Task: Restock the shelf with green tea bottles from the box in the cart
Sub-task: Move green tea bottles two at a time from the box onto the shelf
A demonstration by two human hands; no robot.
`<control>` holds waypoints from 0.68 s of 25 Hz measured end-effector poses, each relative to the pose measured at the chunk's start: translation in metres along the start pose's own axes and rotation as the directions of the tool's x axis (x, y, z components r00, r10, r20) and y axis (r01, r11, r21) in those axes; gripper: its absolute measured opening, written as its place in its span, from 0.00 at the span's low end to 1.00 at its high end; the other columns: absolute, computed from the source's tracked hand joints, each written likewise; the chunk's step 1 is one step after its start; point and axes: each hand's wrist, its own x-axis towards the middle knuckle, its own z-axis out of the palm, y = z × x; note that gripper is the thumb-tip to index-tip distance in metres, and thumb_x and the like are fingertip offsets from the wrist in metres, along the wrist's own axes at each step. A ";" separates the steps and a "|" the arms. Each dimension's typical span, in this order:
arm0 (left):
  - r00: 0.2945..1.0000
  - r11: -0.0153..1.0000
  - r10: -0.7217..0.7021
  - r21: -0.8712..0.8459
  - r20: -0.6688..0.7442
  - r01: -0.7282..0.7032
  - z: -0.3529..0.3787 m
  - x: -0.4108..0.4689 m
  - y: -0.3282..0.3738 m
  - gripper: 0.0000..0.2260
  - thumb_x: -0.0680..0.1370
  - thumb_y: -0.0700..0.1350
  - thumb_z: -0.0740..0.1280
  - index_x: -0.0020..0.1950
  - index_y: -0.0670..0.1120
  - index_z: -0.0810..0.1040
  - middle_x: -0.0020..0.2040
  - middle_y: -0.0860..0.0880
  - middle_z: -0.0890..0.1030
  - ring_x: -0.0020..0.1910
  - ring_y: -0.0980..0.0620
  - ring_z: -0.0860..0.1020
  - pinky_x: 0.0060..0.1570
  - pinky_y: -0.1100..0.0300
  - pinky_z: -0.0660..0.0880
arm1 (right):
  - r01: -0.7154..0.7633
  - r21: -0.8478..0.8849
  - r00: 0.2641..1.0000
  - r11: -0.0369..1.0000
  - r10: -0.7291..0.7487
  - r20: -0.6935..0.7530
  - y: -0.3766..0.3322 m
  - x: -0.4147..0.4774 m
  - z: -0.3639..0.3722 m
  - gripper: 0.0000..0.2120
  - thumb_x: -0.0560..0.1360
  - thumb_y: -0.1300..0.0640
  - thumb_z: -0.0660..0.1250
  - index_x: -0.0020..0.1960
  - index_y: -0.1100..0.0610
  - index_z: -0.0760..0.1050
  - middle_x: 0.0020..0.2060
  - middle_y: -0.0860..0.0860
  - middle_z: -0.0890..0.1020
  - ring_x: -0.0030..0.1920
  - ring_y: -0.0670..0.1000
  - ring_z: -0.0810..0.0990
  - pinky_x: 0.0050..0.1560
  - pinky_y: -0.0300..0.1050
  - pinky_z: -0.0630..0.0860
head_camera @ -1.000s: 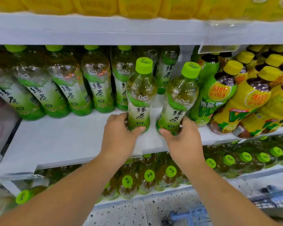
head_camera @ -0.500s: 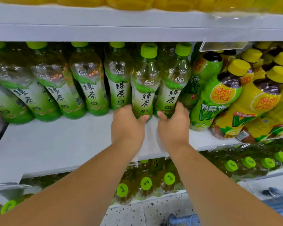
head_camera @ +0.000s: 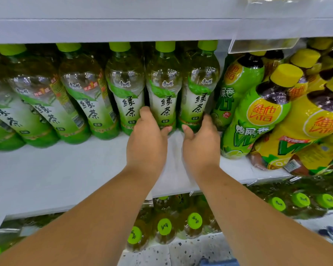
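Moved: both bottles pushed back into the row
Left hand (head_camera: 146, 141): gripping a green tea bottle (head_camera: 164, 87)
Right hand (head_camera: 201, 146): gripping its neighbour (head_camera: 199, 87)
Labels: 绿茶

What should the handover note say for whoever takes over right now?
Left hand: wrapped round the base of a green tea bottle.
Right hand: gripping the base of the next tea bottle, beside the lemon tea bottles.
Both stand upright at the back of the shelf, in line with the row.
Done: these two placed.
Left: let go, fill the bare front of the shelf. Box and cart not clearly in view.
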 end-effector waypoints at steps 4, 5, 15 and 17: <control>1.000 1.000 -0.006 0.021 -0.015 0.006 0.003 0.002 -0.001 0.24 0.77 0.50 0.72 0.69 0.44 0.67 0.48 0.46 0.81 0.49 0.43 0.79 0.44 0.48 0.77 | -0.014 0.000 1.000 1.000 0.014 -0.022 0.005 0.002 0.005 0.25 0.79 0.49 0.67 0.72 0.55 0.66 0.63 0.55 0.78 0.62 0.57 0.75 0.57 0.48 0.72; 1.000 1.000 -0.010 0.018 -0.020 0.011 0.004 0.003 -0.001 0.25 0.77 0.50 0.72 0.69 0.44 0.67 0.48 0.46 0.81 0.49 0.43 0.80 0.44 0.48 0.77 | -0.013 0.011 1.000 1.000 0.013 -0.029 0.005 0.003 0.006 0.24 0.78 0.49 0.67 0.72 0.54 0.67 0.63 0.54 0.78 0.63 0.57 0.74 0.57 0.48 0.72; 0.998 0.999 -0.040 -0.009 -0.050 0.039 0.010 -0.006 -0.001 0.24 0.80 0.51 0.67 0.73 0.43 0.69 0.47 0.46 0.80 0.49 0.46 0.79 0.44 0.52 0.76 | 0.024 -0.004 0.999 1.000 -0.024 -0.023 0.012 0.004 0.010 0.26 0.79 0.46 0.65 0.73 0.53 0.65 0.66 0.54 0.75 0.66 0.57 0.72 0.62 0.49 0.71; 0.997 0.998 -0.045 -0.040 -0.068 0.042 0.008 -0.008 -0.001 0.16 0.80 0.50 0.68 0.63 0.42 0.77 0.40 0.49 0.80 0.43 0.47 0.79 0.40 0.56 0.73 | 0.028 0.001 0.999 1.000 -0.028 -0.018 0.012 0.004 0.009 0.26 0.79 0.46 0.65 0.74 0.53 0.65 0.66 0.54 0.75 0.66 0.57 0.72 0.61 0.49 0.72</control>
